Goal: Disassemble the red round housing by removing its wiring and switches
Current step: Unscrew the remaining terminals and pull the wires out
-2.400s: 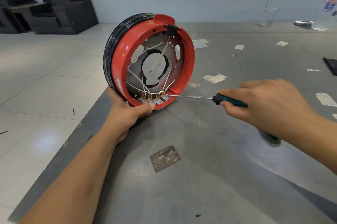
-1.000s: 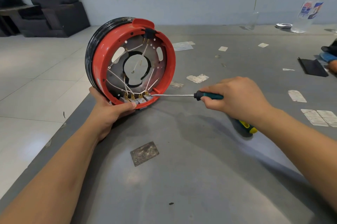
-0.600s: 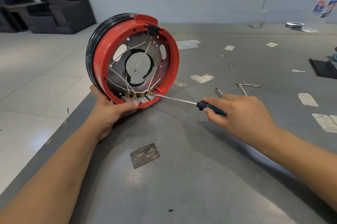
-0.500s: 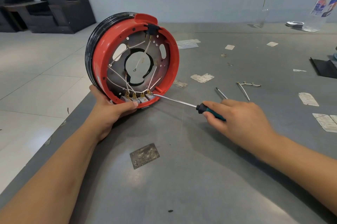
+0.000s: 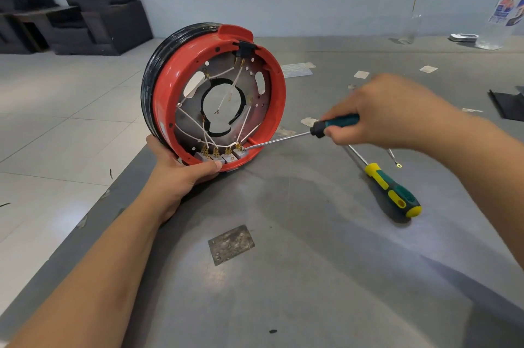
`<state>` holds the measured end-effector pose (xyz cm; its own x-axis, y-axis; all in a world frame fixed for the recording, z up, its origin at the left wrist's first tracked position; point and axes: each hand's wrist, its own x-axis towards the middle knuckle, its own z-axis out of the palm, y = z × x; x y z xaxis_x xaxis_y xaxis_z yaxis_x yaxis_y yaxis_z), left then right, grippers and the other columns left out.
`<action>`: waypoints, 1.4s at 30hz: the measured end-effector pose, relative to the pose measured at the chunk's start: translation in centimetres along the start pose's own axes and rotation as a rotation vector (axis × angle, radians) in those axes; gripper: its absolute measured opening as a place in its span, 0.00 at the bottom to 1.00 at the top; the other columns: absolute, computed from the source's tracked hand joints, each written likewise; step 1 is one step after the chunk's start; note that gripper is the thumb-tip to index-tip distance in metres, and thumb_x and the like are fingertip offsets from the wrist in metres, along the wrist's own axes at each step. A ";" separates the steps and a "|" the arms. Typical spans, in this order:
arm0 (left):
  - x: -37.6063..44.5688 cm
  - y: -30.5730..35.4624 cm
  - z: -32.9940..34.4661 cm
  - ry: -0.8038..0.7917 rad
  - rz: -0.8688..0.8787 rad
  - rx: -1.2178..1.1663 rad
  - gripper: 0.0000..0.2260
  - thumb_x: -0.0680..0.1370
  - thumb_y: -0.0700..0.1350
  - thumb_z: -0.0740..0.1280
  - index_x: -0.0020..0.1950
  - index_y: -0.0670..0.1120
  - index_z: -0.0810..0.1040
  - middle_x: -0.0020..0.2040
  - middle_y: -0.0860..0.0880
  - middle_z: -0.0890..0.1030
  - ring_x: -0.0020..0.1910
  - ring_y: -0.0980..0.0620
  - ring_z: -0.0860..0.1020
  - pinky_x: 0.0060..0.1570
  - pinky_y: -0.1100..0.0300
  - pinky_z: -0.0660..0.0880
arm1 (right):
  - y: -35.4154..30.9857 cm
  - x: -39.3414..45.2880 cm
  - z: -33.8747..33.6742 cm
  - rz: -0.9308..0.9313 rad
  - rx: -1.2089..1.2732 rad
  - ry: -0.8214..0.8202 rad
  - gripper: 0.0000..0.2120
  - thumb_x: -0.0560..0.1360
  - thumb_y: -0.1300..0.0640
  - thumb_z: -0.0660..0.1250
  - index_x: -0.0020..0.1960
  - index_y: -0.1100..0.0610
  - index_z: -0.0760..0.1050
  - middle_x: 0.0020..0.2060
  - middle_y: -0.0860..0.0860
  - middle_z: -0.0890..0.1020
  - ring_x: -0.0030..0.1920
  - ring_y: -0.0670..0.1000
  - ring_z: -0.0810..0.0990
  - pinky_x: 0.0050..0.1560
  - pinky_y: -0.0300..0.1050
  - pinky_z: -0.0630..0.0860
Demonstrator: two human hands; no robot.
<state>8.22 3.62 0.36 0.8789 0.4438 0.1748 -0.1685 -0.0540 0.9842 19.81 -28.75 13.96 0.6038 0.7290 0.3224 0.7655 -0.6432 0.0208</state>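
Observation:
The red round housing (image 5: 167, 86) stands on its edge at the table's left side, open face toward me, with a black ring behind it. White wires (image 5: 192, 120) cross its metal plate down to a row of grey switches (image 5: 219, 156) at the bottom rim. My left hand (image 5: 181, 174) grips that bottom rim from below, thumb by the switches. My right hand (image 5: 380, 112) holds a thin green-handled screwdriver (image 5: 334, 123); its tip touches the rightmost switch.
A second screwdriver (image 5: 388, 189) with a green and yellow handle lies on the grey table (image 5: 312, 276) right of the housing. A loose wire with a ring terminal (image 5: 397, 162) lies beside it. A plastic bottle (image 5: 499, 18) stands far right. The table's left edge drops to tiled floor.
My right hand has lifted and swung the screwdriver handle upward, keeping the tip at the switches. The second screwdriver on the table is now uncovered. My left hand keeps its hold on the housing.

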 end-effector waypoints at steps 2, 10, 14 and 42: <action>0.0 0.0 0.0 -0.004 -0.002 0.006 0.39 0.58 0.46 0.85 0.56 0.67 0.64 0.65 0.48 0.77 0.55 0.42 0.86 0.48 0.44 0.85 | -0.1 1.7 -1.3 -0.021 -0.016 -0.039 0.19 0.67 0.34 0.59 0.50 0.33 0.84 0.25 0.39 0.76 0.33 0.41 0.72 0.29 0.38 0.60; 0.2 -0.2 -0.2 -0.010 0.016 0.029 0.39 0.59 0.46 0.86 0.55 0.69 0.65 0.66 0.49 0.76 0.58 0.42 0.85 0.51 0.41 0.84 | -1.7 5.9 -4.4 -0.104 -0.105 -0.100 0.13 0.67 0.32 0.65 0.44 0.35 0.84 0.25 0.38 0.79 0.36 0.40 0.74 0.30 0.38 0.64; 0.2 -0.4 -0.1 -0.032 0.002 0.017 0.40 0.59 0.44 0.86 0.58 0.66 0.64 0.65 0.52 0.78 0.59 0.42 0.85 0.51 0.42 0.84 | -2.9 5.9 -3.8 -0.115 -0.121 -0.101 0.11 0.69 0.35 0.67 0.43 0.39 0.84 0.29 0.43 0.80 0.36 0.46 0.77 0.31 0.39 0.64; -0.2 -0.5 0.3 0.118 0.087 0.183 0.40 0.59 0.52 0.87 0.58 0.67 0.62 0.64 0.56 0.77 0.62 0.52 0.81 0.56 0.44 0.83 | -4.4 5.7 -6.0 -0.111 -0.283 -0.073 0.12 0.68 0.33 0.65 0.41 0.38 0.83 0.29 0.44 0.75 0.35 0.51 0.76 0.30 0.40 0.62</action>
<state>8.21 3.30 -0.21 0.8046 0.5315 0.2650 -0.1476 -0.2532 0.9561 18.54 -23.21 21.39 0.5422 0.8069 0.2344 0.7414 -0.5907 0.3183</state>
